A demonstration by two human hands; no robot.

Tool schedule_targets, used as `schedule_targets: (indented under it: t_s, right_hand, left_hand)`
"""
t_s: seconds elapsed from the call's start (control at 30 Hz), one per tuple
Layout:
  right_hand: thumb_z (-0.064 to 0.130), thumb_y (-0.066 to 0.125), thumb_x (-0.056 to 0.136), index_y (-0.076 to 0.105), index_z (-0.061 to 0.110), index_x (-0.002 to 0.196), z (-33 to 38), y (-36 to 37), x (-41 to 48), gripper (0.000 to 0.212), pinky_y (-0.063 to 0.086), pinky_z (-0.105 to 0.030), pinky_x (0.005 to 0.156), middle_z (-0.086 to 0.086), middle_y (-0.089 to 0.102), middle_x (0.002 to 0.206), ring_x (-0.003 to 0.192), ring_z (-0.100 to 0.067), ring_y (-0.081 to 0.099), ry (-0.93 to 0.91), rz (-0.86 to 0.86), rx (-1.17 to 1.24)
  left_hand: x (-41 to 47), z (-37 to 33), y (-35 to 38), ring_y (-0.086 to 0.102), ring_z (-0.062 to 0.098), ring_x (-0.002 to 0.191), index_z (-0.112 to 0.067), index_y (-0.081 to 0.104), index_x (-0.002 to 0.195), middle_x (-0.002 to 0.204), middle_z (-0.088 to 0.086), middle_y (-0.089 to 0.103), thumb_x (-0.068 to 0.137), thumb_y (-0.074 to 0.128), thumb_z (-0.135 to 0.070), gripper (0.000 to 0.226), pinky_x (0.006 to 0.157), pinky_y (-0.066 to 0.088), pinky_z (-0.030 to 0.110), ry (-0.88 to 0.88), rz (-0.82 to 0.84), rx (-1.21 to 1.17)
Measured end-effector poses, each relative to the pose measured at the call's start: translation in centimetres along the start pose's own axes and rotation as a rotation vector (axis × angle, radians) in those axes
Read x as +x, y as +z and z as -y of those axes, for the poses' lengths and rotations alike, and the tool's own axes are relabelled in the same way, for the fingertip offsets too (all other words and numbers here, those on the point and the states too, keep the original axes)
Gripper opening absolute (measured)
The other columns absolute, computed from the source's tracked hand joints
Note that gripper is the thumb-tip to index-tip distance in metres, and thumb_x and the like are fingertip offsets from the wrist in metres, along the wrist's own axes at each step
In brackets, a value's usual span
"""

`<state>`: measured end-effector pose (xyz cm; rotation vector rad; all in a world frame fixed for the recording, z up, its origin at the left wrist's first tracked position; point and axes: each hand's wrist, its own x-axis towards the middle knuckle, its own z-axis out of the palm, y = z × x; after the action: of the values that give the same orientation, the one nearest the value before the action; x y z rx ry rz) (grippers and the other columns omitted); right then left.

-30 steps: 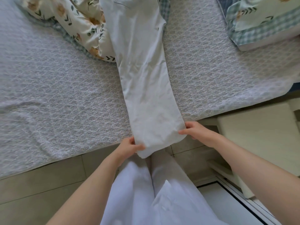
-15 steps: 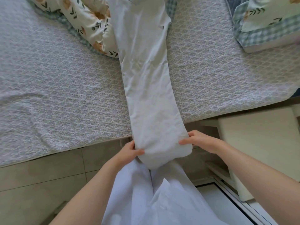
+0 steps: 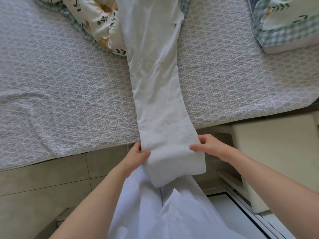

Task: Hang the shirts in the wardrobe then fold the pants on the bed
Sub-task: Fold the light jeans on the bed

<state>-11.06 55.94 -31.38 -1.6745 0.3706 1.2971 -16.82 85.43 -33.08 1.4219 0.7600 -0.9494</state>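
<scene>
Quilted bed (image 3: 69,83) is bearing the pants (image 3: 155,80), lying lengthwise from twelve to six o'clock, where left hand (image 3: 136,156) and right hand (image 3: 210,146) are pinching the overhanging cuffs, so folding is seemingly only beginning; no shirts are showing.

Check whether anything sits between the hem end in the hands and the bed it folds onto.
Nothing visible. Left hand and right hand grip the pants at the hem, past the bed edge; ahead lies only the pants' own leg. Floral quilt touches the far end; pillow sits apart, far right.
</scene>
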Motion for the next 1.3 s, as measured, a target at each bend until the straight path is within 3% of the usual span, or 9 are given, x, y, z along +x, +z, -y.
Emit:
schedule_targets:
  t_s: [0.23, 0.47, 0.6, 0.77, 0.87, 0.97, 1.07, 1.17, 1.3]
  right_hand:
    - [0.029, 0.062, 0.092, 0.055, 0.021, 0.116, -1.6, 0.9, 0.0, 0.026, 0.054, -0.034, 0.089, 0.003, 0.065, 0.112, 0.102, -0.014, 0.064, 0.042, -0.034, -0.016]
    - [0.039, 0.049, 0.097, 0.045, 0.015, 0.101, -1.3, 1.3, 1.5, 0.024, 0.041, -0.028, 0.067, 0.000, 0.054, 0.092, 0.078, -0.012, 0.052, 0.105, -0.153, -0.262]
    - [0.041, 0.055, 0.094, 0.042, 0.013, 0.106, 0.2, 0.6, 2.8, 0.033, 0.042, -0.030, 0.066, -0.005, 0.057, 0.096, 0.080, -0.016, 0.055, 0.167, -0.176, -0.260]
    - [0.019, 0.061, 0.094, 0.052, 0.008, 0.106, 7.0, -3.1, 4.9, 0.018, 0.049, -0.030, 0.065, -0.010, 0.060, 0.097, 0.082, -0.019, 0.059, 0.134, -0.173, 0.086]
    - [0.021, 0.054, 0.098, 0.059, 0.003, 0.106, 12.8, -6.3, 7.3, 0.020, 0.054, -0.024, 0.058, -0.009, 0.063, 0.093, 0.074, -0.015, 0.063, 0.030, -0.189, 0.425]
    - [0.025, 0.042, 0.103, 0.048, 0.004, 0.119, 15.1, -9.1, 11.4, 0.028, 0.056, -0.035, 0.075, -0.021, 0.063, 0.107, 0.096, -0.029, 0.066, -0.078, -0.419, 0.874]
    - [0.026, 0.039, 0.103, 0.052, 0.006, 0.108, 13.9, -8.9, 14.6, 0.024, 0.052, -0.034, 0.077, -0.014, 0.064, 0.099, 0.088, -0.025, 0.063, 0.039, -0.552, 0.631]
    - [0.028, 0.046, 0.100, 0.057, 0.011, 0.093, 10.9, -6.6, 16.9, 0.021, 0.048, -0.033, 0.073, -0.011, 0.062, 0.094, 0.080, -0.021, 0.054, 0.115, -0.447, 0.388]
    - [0.030, 0.052, 0.099, 0.059, 0.016, 0.112, 8.0, -3.8, 18.0, 0.021, 0.050, -0.042, 0.088, -0.013, 0.064, 0.119, 0.101, -0.024, 0.061, 0.087, -0.281, 0.225]
  left_hand:
    - [-1.2, 1.3, -0.2, 0.071, 0.021, 0.098, -0.030, 0.033, 0.129, 0.106, 0.010, 0.074, 0.083, 0.071, 0.002, 0.068, 0.083, 0.056, 0.035, -0.041, 0.015, 0.011]
    - [-0.2, 2.3, 0.5, 0.067, 0.025, 0.095, -0.023, 0.027, 0.142, 0.098, 0.009, 0.072, 0.090, 0.054, -0.002, 0.062, 0.093, 0.053, 0.043, -0.008, -0.153, 0.173]
    - [0.6, 0.0, 0.1, 0.065, 0.021, 0.067, -0.039, 0.022, 0.137, 0.082, 0.012, 0.066, 0.094, 0.042, 0.004, 0.064, 0.063, 0.060, 0.038, -0.049, -0.075, 0.084]
    - [3.7, -8.2, -3.4, 0.059, 0.019, 0.061, -0.010, 0.061, 0.118, 0.082, 0.012, 0.058, 0.094, 0.045, 0.000, 0.030, 0.057, 0.054, 0.030, -0.144, -0.011, 0.034]
    - [7.0, -15.1, -5.7, 0.064, 0.014, 0.057, 0.004, 0.063, 0.108, 0.076, 0.008, 0.064, 0.095, 0.050, -0.004, 0.020, 0.053, 0.054, 0.025, -0.060, -0.007, -0.096]
    - [11.5, -19.8, -8.2, 0.065, 0.019, 0.072, -0.006, 0.059, 0.115, 0.084, 0.010, 0.064, 0.098, 0.047, -0.019, 0.024, 0.067, 0.055, 0.031, 0.053, -0.160, -0.375]
    - [15.6, -19.1, -9.2, 0.058, 0.018, 0.078, -0.013, 0.061, 0.105, 0.093, 0.008, 0.062, 0.098, 0.050, -0.024, 0.017, 0.071, 0.048, 0.030, 0.016, -0.334, -0.169]
    - [17.3, -15.8, -8.1, 0.060, 0.021, 0.089, -0.010, 0.058, 0.118, 0.103, 0.006, 0.064, 0.095, 0.058, -0.016, 0.024, 0.071, 0.049, 0.031, -0.061, -0.237, 0.011]
    - [17.7, -12.7, -6.5, 0.062, 0.018, 0.095, -0.010, 0.058, 0.119, 0.111, 0.002, 0.064, 0.087, 0.070, -0.016, 0.035, 0.077, 0.054, 0.032, -0.051, -0.181, 0.151]
